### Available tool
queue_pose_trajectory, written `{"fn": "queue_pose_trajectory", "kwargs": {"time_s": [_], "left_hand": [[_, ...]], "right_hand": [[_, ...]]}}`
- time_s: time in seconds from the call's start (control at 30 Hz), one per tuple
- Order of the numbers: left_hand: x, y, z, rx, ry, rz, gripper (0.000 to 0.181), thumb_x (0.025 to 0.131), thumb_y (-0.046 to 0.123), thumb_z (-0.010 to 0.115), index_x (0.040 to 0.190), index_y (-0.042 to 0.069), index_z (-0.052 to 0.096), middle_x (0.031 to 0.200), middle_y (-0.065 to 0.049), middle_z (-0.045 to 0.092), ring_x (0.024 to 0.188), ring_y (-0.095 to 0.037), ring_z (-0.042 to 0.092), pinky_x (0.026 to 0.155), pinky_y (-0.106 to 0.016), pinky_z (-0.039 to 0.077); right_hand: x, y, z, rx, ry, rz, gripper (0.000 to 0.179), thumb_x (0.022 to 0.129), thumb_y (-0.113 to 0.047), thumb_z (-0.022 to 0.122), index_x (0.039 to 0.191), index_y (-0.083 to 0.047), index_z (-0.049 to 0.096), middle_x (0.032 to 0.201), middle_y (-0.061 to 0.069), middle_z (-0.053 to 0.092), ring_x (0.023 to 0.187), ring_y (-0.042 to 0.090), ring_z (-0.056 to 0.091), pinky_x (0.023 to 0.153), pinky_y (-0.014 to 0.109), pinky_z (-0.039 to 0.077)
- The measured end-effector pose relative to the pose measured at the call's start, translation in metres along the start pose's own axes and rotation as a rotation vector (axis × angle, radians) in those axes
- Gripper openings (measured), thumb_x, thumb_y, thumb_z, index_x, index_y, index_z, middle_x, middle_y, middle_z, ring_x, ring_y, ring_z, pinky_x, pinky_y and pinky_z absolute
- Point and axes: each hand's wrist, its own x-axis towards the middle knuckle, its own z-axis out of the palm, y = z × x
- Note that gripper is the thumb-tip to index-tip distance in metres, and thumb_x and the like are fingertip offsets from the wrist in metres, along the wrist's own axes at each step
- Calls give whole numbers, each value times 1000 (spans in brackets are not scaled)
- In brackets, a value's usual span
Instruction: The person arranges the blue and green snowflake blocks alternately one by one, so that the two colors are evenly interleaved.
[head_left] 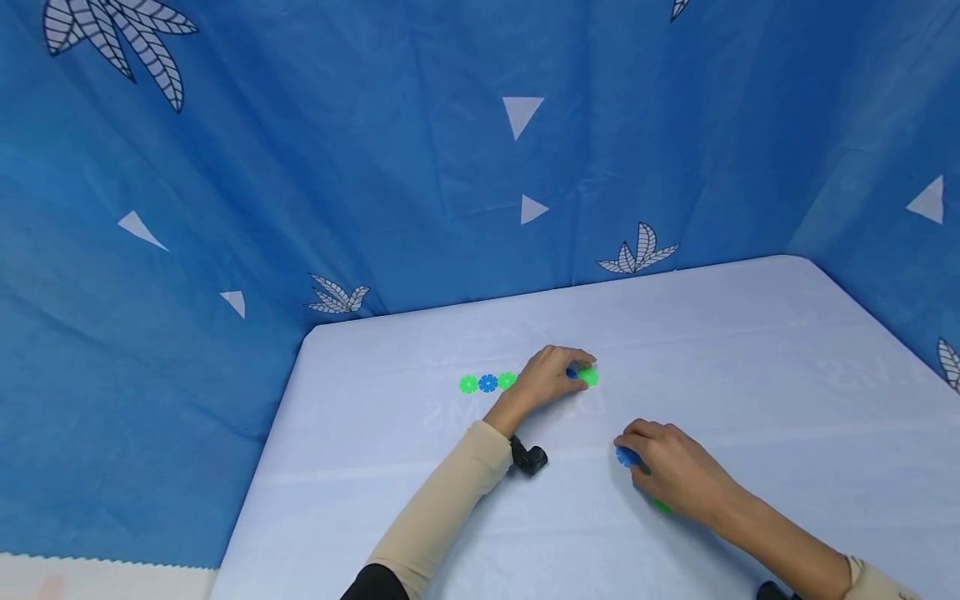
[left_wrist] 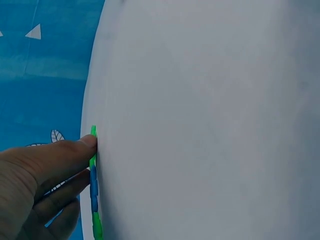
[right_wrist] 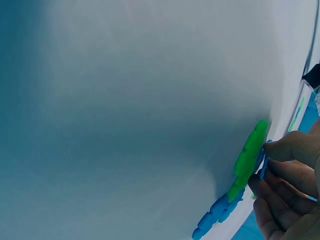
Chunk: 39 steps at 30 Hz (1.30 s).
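On the white table lies a row of flat, notched plastic discs: a green disc (head_left: 468,384), a blue disc (head_left: 488,383) and another green one at the left end, the middle passing under my left hand (head_left: 546,377). That hand's thumb and index finger pinch the green disc (head_left: 588,377) at the row's right end. The left wrist view shows the discs edge-on, with a blue disc (left_wrist: 94,187) beside the pinched one. Nearer me, my right hand (head_left: 678,471) pinches a blue disc (head_left: 626,456). Close under its fingers are a green disc (right_wrist: 248,160) and a second blue disc (right_wrist: 217,215).
The white tablecloth (head_left: 360,475) covers the table. A blue patterned curtain (head_left: 420,167) hangs along the far and left edges. A black wrist device (head_left: 531,460) sits by the left cuff.
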Motion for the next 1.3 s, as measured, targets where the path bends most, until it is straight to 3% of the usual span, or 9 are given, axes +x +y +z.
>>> {"fn": "queue_pose_trajectory", "kwargs": {"time_s": [1.03,1.3], "left_hand": [[2,-2,2,-7,-2,-4,39,88,16,75,126,12,68,121,1,69,111,-9,62,97,-21,44],[1,-1,1,-21,-9,-18,39,88,15,75,127,12,68,121,1,69,113,-8,61,98,-21,44]], "right_hand": [[-1,2,0,16,-17,20,27,77,-5,81,103,-8,73,99,-3,63,85,17,64,78,39,54],[9,9,-1,28,-26,61,29,77,-8,82,104,-4,73,102,3,65,91,23,66,76,40,56]]}}
